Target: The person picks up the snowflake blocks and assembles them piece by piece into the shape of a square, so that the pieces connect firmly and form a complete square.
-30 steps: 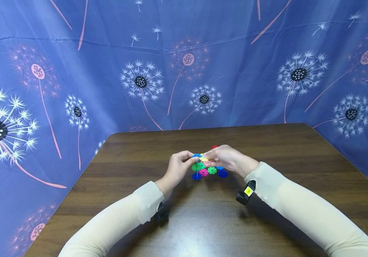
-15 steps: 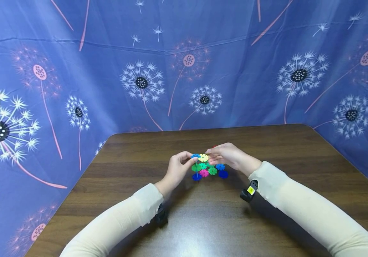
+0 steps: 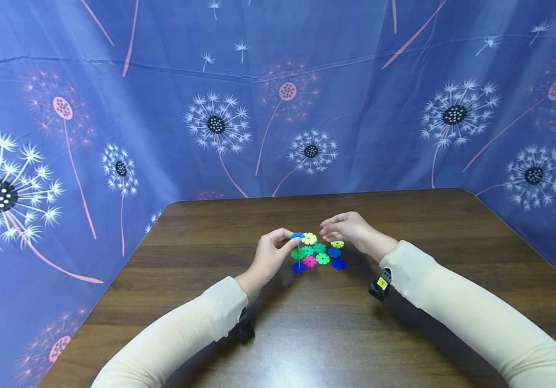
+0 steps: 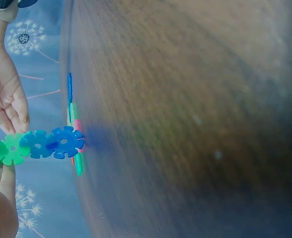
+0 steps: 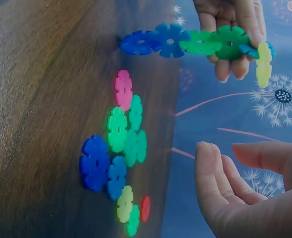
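My left hand [image 3: 269,254] pinches the top of an upright chain of interlocking notched discs. In the right wrist view the chain runs from a dark blue disc [image 5: 140,42] at the table through a blue disc [image 5: 170,40] and two green ones to a blue disc under the fingers. A yellow disc [image 5: 263,65] sticks out from that top end, crosswise to the chain. My right hand [image 3: 352,230] hovers to the right of the yellow disc, apart from it, with bent, relaxed fingers and nothing between thumb and fingertips.
Loose discs lie on the brown wooden table [image 3: 283,328] beside the chain: a pink disc [image 5: 123,90], several green ones, a dark blue disc [image 5: 95,163], a yellow-green disc [image 5: 125,204] and a red disc [image 5: 145,208]. A blue dandelion-print cloth [image 3: 258,108] hangs behind.
My right hand has let go of the yellow disc and drawn away to the right, uncovering loose discs. The yellow disc stays joined to the chain, which my left hand keeps holding.
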Available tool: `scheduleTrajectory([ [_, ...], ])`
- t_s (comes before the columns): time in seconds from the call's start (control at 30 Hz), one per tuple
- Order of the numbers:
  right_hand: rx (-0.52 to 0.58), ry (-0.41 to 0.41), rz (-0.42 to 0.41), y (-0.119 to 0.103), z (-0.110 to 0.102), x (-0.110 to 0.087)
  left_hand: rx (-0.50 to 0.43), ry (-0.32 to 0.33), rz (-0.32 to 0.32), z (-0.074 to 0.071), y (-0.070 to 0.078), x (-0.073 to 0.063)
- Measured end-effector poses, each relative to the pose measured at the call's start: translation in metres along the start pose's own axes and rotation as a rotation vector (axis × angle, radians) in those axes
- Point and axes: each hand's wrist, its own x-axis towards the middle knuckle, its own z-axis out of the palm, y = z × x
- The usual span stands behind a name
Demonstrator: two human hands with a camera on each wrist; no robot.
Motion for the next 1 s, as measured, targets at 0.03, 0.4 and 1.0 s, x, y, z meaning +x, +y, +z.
scheduleTrajectory([
  [0.03,-0.001,0.001,0.002,0.001,0.000,0.001,0.002,-0.001,0.003,0.000,0.000,0.000],
  [0.4,-0.099,0.029,0.053,0.015,0.005,0.017,0.002,-0.017,0.008,0.000,-0.001,0.002],
  [1.0,-0.170,0.050,0.049,0.030,0.004,0.031,0.009,-0.033,-0.060,0.000,-0.002,0.004],
])
